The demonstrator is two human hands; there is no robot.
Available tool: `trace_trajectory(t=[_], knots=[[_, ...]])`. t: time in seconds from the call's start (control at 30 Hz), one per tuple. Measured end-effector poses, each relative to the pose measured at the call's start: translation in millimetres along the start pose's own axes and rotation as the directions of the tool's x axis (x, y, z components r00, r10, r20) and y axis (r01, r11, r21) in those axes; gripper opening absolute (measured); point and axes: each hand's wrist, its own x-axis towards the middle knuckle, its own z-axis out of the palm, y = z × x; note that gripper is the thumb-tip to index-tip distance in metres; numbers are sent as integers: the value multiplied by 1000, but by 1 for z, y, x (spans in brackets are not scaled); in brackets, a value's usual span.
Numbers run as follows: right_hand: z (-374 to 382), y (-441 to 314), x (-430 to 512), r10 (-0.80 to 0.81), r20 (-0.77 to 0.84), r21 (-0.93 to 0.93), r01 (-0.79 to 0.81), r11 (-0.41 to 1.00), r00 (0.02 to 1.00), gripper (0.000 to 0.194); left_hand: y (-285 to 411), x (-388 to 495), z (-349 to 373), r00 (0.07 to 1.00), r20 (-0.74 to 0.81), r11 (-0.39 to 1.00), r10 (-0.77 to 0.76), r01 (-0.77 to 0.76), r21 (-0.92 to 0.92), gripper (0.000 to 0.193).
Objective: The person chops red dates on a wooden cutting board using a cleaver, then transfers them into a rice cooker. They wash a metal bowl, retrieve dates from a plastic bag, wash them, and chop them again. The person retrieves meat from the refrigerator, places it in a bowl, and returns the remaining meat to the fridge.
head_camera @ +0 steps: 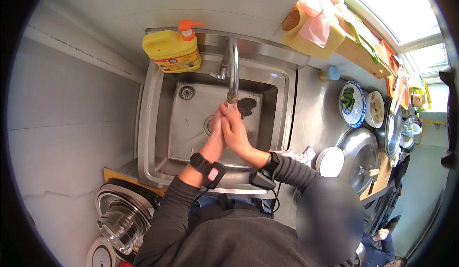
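Observation:
My left hand (217,127) and my right hand (235,129) are pressed together, palm to palm, just below the spout of a chrome faucet (233,66). Water runs from the spout onto the fingertips. Neither hand shows an object in it, though the space between the palms is hidden. Beneath them lies the stainless steel sink (186,130), with a round drain partly covered by the left hand. A dark patch (246,107) rests on the basin floor right of the spout. At the sink's back left corner stands a yellow jug with an orange pump (172,52).
Right of the sink, a steel counter (312,113) bears a blue-rimmed bowl with green vegetables (353,116), a white bowl (330,161), a large metal lid (358,152) and a cloth (301,156). Stacked steel pots (123,224) stand lower left. Another person's hand (381,234) shows lower right.

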Motion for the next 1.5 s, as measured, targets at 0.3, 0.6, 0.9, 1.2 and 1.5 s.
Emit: trace_trajectory(t=[0.3,0.6,0.9,1.2,1.5], knots=[[8,7,9,391,146,376,-416,828,909,37,1,-7,20,925,-362,985,115,-58,164,30],[27,22,2,189,-164,295,-135,946,968,25,18,-4,24,946,-320,972,47,31,233,35],[3,-13,26,489,18,775,-321,544,872,33,15,11,27,934,-342,976,106,-32,214,41],[20,2,21,454,-126,585,-303,752,882,31,6,14,17,889,-250,792,383,-177,584,45],[30,8,11,510,33,862,-283,421,860,29,12,29,7,889,-271,765,370,-126,631,56]])
